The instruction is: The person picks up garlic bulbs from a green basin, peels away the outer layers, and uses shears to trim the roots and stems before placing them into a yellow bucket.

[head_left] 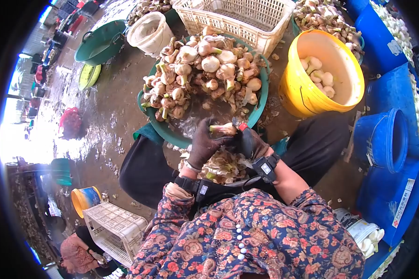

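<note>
My left hand [204, 143], in a dark glove, is closed round a garlic bulb [223, 129] with a stub of stem, held over the front rim of a green tub [264, 95]. Beside it my right hand [260, 148], gloved too, grips a red and black hand tool [246, 139] whose red end is right at the bulb; its exact kind I cannot tell. The tub is heaped with garlic bulbs [209, 64], many with roots and short stems. Below my hands, between my legs, lie loose papery peelings [223, 166].
A yellow bucket [291, 88] at the right holds several peeled bulbs. Behind the tub stand a white crate [219, 21] and a whitish bucket [146, 35]. Blue buckets [377, 139] line the right side. A person [79, 253] sits at lower left near another crate [114, 228].
</note>
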`<state>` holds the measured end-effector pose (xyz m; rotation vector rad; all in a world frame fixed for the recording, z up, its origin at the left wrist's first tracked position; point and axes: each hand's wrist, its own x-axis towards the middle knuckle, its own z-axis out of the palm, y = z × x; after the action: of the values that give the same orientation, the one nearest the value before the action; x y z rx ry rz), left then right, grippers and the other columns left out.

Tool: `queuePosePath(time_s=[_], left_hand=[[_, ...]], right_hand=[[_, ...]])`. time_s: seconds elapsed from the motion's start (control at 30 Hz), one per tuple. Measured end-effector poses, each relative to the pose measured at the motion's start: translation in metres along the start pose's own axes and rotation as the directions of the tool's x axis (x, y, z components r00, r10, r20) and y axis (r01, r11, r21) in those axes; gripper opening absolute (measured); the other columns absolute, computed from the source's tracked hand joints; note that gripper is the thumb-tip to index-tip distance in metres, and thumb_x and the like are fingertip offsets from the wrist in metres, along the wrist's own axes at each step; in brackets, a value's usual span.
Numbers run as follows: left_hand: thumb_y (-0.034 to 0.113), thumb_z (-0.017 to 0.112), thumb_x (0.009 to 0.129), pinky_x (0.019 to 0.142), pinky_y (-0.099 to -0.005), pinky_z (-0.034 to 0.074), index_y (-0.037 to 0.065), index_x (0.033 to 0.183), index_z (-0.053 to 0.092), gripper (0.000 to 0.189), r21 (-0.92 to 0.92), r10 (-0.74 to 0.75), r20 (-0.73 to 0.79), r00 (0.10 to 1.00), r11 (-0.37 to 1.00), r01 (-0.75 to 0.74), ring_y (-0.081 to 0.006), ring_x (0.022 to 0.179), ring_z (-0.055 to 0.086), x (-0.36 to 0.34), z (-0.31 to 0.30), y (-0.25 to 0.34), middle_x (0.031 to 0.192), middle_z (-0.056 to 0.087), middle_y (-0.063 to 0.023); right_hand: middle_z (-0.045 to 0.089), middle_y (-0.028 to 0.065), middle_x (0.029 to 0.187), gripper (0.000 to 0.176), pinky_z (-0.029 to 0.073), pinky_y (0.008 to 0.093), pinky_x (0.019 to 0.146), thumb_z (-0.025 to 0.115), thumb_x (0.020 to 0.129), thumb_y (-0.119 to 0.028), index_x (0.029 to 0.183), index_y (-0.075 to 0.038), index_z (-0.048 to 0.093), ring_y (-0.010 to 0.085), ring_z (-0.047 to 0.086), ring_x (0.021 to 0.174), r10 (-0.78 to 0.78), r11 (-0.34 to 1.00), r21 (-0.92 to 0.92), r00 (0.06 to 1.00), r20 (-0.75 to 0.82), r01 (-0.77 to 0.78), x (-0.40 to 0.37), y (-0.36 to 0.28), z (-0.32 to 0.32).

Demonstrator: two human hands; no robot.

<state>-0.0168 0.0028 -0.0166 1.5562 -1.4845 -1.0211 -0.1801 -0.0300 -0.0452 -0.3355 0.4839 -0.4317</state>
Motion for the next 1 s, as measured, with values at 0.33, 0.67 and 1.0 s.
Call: queuePosePath(time_s=[0.33,0.67,1.0], left_hand=[[0.010,0.064,0.076,0.060,-0.0333,0.048,0.006,0.093,0.063,0.018,0.502,0.284,-0.034,0.958,0.834,-0.230,-0.0259,0.071,0.062,-0.008,0.006,-0.021,0.080,0.063,-0.0116],[0.010,0.069,0.073,0.069,-0.0323,0.050,0.002,0.106,0.059,0.036,0.375,0.312,0.077,0.947,0.871,-0.317,-0.0325,0.087,0.061,-0.020,-0.028,-0.040,0.096,0.062,-0.0179],[0.021,0.057,0.089,0.076,-0.0222,0.044,0.000,0.106,0.059,0.027,-0.538,-0.141,0.283,0.949,0.795,0.279,-0.0100,0.088,0.056,-0.031,-0.041,-0.022,0.095,0.062,-0.0022]], right_hand=[[0.060,0.0003,0.076,0.035,0.037,0.0209,0.044,0.050,0.087,-0.043,0.105,-0.013,0.057,0.0094,0.052,0.055,0.094,0.974,-0.179,0.968,-0.232,-0.138,-0.003,0.006,-0.016],[0.057,0.0095,0.111,0.046,0.039,0.0299,0.091,0.067,0.074,-0.012,0.117,-0.002,0.052,0.0172,0.051,0.104,-0.527,0.491,-0.778,0.845,0.092,0.391,-0.006,0.000,0.007],[0.063,0.0065,0.088,0.024,0.049,0.0249,0.065,0.046,0.090,-0.025,0.092,-0.006,0.060,0.0185,0.061,0.073,-0.230,0.959,0.094,0.927,-0.295,0.268,0.021,0.003,-0.052]])
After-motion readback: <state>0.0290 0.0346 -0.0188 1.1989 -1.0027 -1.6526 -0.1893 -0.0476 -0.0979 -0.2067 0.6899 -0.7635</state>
